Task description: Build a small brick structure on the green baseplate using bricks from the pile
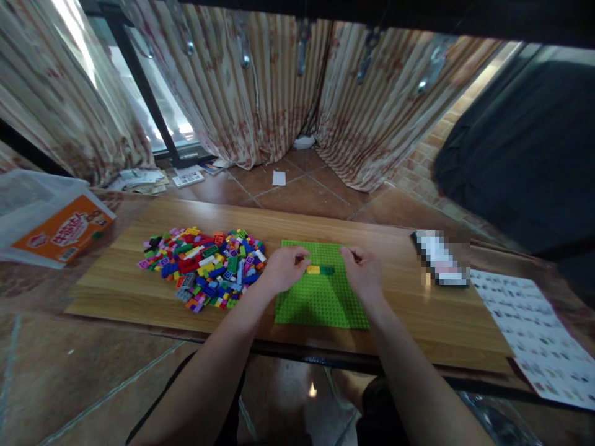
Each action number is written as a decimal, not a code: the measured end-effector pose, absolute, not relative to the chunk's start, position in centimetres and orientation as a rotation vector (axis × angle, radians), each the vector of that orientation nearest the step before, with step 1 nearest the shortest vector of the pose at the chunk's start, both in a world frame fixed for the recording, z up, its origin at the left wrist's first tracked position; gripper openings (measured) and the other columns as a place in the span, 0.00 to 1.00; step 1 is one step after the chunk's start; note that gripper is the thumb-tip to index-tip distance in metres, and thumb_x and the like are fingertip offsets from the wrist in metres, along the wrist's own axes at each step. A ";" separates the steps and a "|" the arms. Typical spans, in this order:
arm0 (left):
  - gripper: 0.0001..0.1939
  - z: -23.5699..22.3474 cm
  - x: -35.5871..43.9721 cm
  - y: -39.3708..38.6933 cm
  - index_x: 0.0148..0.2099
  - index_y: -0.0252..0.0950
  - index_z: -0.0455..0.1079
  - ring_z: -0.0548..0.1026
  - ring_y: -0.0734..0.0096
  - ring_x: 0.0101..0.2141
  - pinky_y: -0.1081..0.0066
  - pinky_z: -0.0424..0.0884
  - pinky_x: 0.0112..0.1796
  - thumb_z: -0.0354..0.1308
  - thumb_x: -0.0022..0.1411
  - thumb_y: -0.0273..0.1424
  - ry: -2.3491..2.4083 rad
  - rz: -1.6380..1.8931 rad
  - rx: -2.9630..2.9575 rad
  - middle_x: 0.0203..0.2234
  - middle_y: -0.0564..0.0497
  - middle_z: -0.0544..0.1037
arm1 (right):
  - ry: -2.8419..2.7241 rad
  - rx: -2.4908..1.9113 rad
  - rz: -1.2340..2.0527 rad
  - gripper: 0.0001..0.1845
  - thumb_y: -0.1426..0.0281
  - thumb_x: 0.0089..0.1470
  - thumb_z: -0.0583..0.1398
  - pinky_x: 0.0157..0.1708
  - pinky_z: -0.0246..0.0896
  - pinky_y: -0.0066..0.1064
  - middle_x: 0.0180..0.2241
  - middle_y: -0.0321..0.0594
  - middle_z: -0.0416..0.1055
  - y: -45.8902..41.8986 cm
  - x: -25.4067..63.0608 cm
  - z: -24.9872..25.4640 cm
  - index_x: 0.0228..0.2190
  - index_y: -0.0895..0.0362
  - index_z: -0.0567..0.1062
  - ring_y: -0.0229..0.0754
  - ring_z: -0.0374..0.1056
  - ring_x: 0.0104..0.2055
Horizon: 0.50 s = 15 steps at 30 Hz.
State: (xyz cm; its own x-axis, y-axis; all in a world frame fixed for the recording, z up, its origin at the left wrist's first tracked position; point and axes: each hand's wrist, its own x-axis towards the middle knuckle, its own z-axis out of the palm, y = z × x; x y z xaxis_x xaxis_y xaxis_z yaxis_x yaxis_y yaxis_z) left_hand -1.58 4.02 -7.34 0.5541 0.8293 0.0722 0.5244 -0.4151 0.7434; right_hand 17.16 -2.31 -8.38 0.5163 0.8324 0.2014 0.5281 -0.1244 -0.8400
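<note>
A green studded baseplate (320, 303) lies on the wooden board in front of me. On its upper part sits a short row of bricks, a yellow brick (313, 269) on the left and a dark green brick (327, 271) on the right. My left hand (284, 269) is over the plate's left edge, fingers curled together close to the yellow brick; whatever they hold is hidden. Across from it, my right hand (365, 269) is at the plate's right edge, thumb and fingers closed, and I cannot make out what is in them.
A heap of mixed coloured bricks (211, 266) spreads over the board (153, 310) to the left. Beyond it stands a clear plastic tub (41, 186) with an orange label. A pixelated phone-like object (441, 257) and a printed sheet (534, 328) lie to the right. Curtains (260, 93) hang behind.
</note>
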 end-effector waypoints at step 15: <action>0.13 -7.3 -0.6 3.1 0.44 0.36 0.77 0.77 0.66 0.39 0.68 0.71 0.43 0.55 0.60 0.23 0.999 0.482 2.363 0.39 0.49 0.80 | -1.894 -1.811 0.287 0.07 0.70 0.55 0.61 0.47 0.62 0.43 0.38 0.44 0.73 -3.9 17.6 -9.5 0.36 0.54 0.79 0.50 0.67 0.45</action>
State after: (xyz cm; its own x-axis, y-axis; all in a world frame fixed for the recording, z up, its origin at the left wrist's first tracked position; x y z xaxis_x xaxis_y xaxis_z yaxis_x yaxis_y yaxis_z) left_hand -0.61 3.07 -7.27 0.6636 0.7389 0.1171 0.5519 -0.5892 0.5901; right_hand 17.62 -3.87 -9.46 0.0100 0.9781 0.2077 0.8730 0.0927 -0.4789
